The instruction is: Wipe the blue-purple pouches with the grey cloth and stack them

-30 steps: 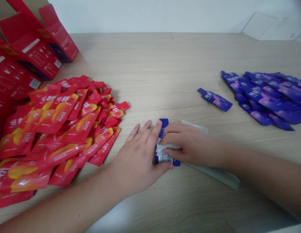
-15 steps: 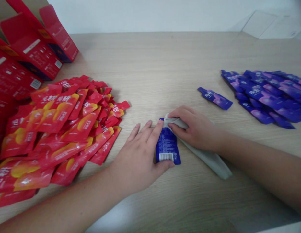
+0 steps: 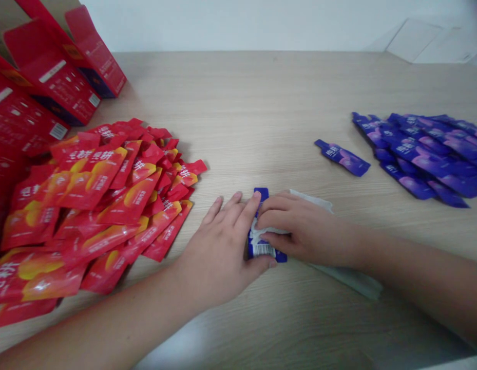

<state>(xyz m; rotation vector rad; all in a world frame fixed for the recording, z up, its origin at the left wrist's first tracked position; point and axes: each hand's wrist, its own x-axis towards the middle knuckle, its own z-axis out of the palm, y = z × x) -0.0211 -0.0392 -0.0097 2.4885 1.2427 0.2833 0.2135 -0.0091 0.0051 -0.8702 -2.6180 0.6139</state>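
A blue sachet (image 3: 262,250) lies face down on the wooden table (image 3: 238,103) in front of me. My left hand (image 3: 223,246) lies flat on the table with its fingers spread, index and thumb steadying the sachet's left edge. My right hand (image 3: 296,228) is closed on a pale cloth (image 3: 348,280) and presses it onto the middle of the sachet. Most of the sachet is hidden under the cloth and fingers.
A big heap of red sachets (image 3: 92,205) fills the left side, with open red cartons (image 3: 49,82) behind it. A pile of blue sachets (image 3: 423,154) lies at the right, one loose blue sachet (image 3: 342,158) beside it. White sheets (image 3: 426,43) sit far right.
My right hand with the cloth slid up to the sachet's top end, then came back down over its middle. My left hand stayed in place.
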